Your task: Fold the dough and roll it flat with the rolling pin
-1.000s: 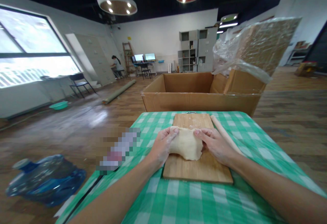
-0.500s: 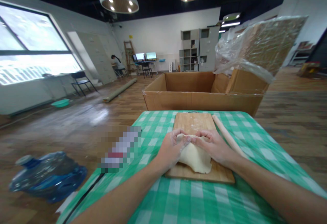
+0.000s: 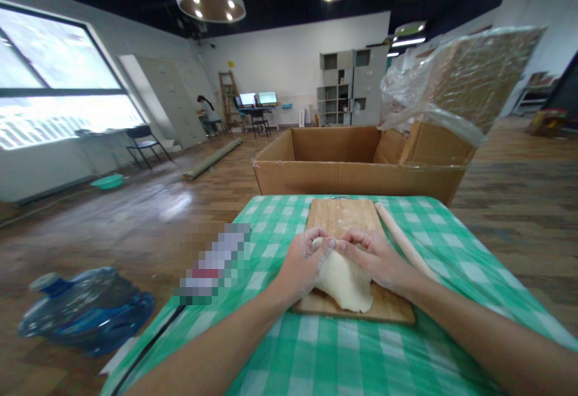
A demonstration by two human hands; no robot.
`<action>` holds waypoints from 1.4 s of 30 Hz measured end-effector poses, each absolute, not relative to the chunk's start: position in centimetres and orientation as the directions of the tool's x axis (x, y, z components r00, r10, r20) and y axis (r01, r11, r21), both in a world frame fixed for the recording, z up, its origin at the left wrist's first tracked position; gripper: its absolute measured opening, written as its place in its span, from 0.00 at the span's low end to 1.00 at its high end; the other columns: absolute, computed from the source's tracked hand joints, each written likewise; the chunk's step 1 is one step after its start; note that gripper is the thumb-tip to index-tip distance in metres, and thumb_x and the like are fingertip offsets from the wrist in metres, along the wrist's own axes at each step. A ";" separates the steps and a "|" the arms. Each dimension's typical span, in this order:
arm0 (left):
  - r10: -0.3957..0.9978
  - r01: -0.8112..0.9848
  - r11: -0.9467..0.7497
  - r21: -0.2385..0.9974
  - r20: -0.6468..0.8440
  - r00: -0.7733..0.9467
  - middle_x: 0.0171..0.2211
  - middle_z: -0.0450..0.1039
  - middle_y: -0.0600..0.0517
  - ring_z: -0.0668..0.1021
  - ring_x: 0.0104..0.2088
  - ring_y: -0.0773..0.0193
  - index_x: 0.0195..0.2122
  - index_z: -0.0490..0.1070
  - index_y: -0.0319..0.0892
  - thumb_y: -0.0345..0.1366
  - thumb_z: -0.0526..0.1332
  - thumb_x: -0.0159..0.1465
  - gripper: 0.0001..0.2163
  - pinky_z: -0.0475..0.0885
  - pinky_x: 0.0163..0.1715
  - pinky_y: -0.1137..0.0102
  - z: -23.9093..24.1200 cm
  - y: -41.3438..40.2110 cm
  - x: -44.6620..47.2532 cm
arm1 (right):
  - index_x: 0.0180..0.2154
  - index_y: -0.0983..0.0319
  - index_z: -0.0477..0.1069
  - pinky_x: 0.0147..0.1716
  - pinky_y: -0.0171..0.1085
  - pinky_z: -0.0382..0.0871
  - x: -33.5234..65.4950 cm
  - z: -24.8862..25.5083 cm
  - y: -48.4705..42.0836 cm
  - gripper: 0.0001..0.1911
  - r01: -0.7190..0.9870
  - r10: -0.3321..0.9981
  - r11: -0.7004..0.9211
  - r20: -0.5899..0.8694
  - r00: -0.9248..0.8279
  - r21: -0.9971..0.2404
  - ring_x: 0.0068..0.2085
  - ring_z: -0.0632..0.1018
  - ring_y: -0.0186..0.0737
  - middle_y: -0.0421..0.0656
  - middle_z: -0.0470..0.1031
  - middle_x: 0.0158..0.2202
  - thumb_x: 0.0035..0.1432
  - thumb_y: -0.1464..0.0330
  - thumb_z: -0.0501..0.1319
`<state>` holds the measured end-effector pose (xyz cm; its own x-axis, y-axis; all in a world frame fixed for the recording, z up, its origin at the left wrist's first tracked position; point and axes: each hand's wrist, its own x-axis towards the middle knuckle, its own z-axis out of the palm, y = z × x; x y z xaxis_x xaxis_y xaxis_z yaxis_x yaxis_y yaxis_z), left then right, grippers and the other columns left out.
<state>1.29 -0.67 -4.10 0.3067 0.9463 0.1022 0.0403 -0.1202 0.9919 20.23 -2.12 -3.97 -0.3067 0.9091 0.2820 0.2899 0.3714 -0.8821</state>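
Note:
A pale sheet of dough (image 3: 345, 281) hangs from my fingers over a wooden cutting board (image 3: 343, 212), its loose lower edge drooping toward me. My left hand (image 3: 307, 260) pinches the upper left edge between thumb and curled fingers. Close beside it, my right hand (image 3: 372, 254) grips the upper right edge in the same way, the thumbs almost meeting. Flour whitens the fingers. Along the board's right side lies a light wooden rolling pin (image 3: 404, 242). The far side of the dough is hidden behind my hands.
A green and white checked cloth (image 3: 325, 360) covers the table. At its left edge lies a blurred-out object (image 3: 214, 263) with a black cable. Beyond stands a big open cardboard box (image 3: 356, 176). A blue water jug (image 3: 90, 312) lies on the floor. Far back, a person (image 3: 208, 113) sits.
The dough's lower edge has shifted slightly down and left, toward me. Both hands keep their pinch on the upper edge, nearly in place.

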 end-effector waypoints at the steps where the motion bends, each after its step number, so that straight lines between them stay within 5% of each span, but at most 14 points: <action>1: 0.949 0.040 -0.126 0.991 0.109 0.295 0.23 0.72 0.55 0.72 0.24 0.67 0.31 0.70 0.41 0.50 0.68 0.59 0.17 0.61 0.23 0.74 -4.1 -0.7 1.3 | 0.31 0.61 0.73 0.34 0.35 0.62 20.2 -3.9 -2.1 0.20 0.294 0.906 0.379 0.287 -0.311 -0.878 0.35 0.71 0.37 0.39 0.72 0.30 0.68 0.53 0.59; 6: 0.953 -0.067 -0.037 0.997 0.055 0.298 0.24 0.74 0.54 0.73 0.24 0.67 0.32 0.72 0.40 0.50 0.71 0.57 0.18 0.63 0.24 0.75 -4.3 -0.6 1.4 | 0.29 0.62 0.73 0.28 0.35 0.58 20.5 -4.2 -2.0 0.21 0.293 0.943 0.278 0.203 -0.262 -0.915 0.30 0.68 0.36 0.39 0.70 0.27 0.64 0.51 0.63; 11: 0.917 -0.170 0.112 0.979 -0.036 0.396 0.28 0.78 0.48 0.74 0.25 0.66 0.33 0.77 0.36 0.51 0.71 0.58 0.20 0.66 0.26 0.73 -4.3 0.0 0.9 | 0.31 0.63 0.74 0.26 0.34 0.59 20.6 -4.6 -1.8 0.20 0.124 0.978 0.132 0.108 -0.178 -0.984 0.29 0.70 0.35 0.39 0.74 0.29 0.59 0.51 0.67; 16: 0.953 -0.229 0.113 0.967 -0.041 0.299 0.29 0.80 0.47 0.77 0.27 0.64 0.34 0.78 0.35 0.49 0.73 0.56 0.19 0.69 0.29 0.72 -4.2 0.5 0.5 | 0.36 0.64 0.77 0.28 0.35 0.64 20.4 -4.4 -1.9 0.22 -0.068 0.978 0.011 0.025 -0.206 -0.998 0.31 0.74 0.38 0.44 0.79 0.33 0.57 0.50 0.69; 28: 0.984 -0.180 0.034 0.983 -0.002 0.178 0.28 0.80 0.47 0.77 0.26 0.63 0.33 0.78 0.35 0.53 0.69 0.59 0.21 0.68 0.27 0.72 -4.8 1.4 -0.2 | 0.30 0.64 0.76 0.23 0.34 0.61 20.6 -5.1 -1.8 0.23 -0.080 0.978 0.045 0.060 -0.200 -0.996 0.25 0.71 0.35 0.41 0.75 0.25 0.59 0.49 0.66; 35: 0.947 -0.269 0.139 0.953 -0.049 0.317 0.35 0.82 0.44 0.80 0.30 0.59 0.41 0.80 0.36 0.51 0.71 0.57 0.22 0.73 0.34 0.68 -4.5 1.4 0.0 | 0.34 0.62 0.77 0.25 0.36 0.66 20.7 -6.0 -1.0 0.22 -0.194 0.987 0.016 0.046 -0.152 -0.981 0.28 0.74 0.38 0.41 0.76 0.28 0.58 0.48 0.67; 42: 0.982 -0.048 -0.085 0.995 0.092 0.163 0.32 0.81 0.47 0.78 0.30 0.59 0.37 0.79 0.37 0.51 0.64 0.64 0.19 0.68 0.31 0.70 -5.1 2.0 -0.5 | 0.28 0.63 0.74 0.21 0.34 0.63 20.6 -5.6 -1.4 0.25 -0.102 0.985 0.064 0.079 -0.155 -0.993 0.24 0.71 0.36 0.42 0.76 0.25 0.60 0.47 0.65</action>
<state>-0.52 2.04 -5.15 0.1628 0.9824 0.0921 -0.0475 -0.0855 0.9952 20.61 -1.37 -5.59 -0.1549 0.9848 0.0792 -0.1019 0.0638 -0.9927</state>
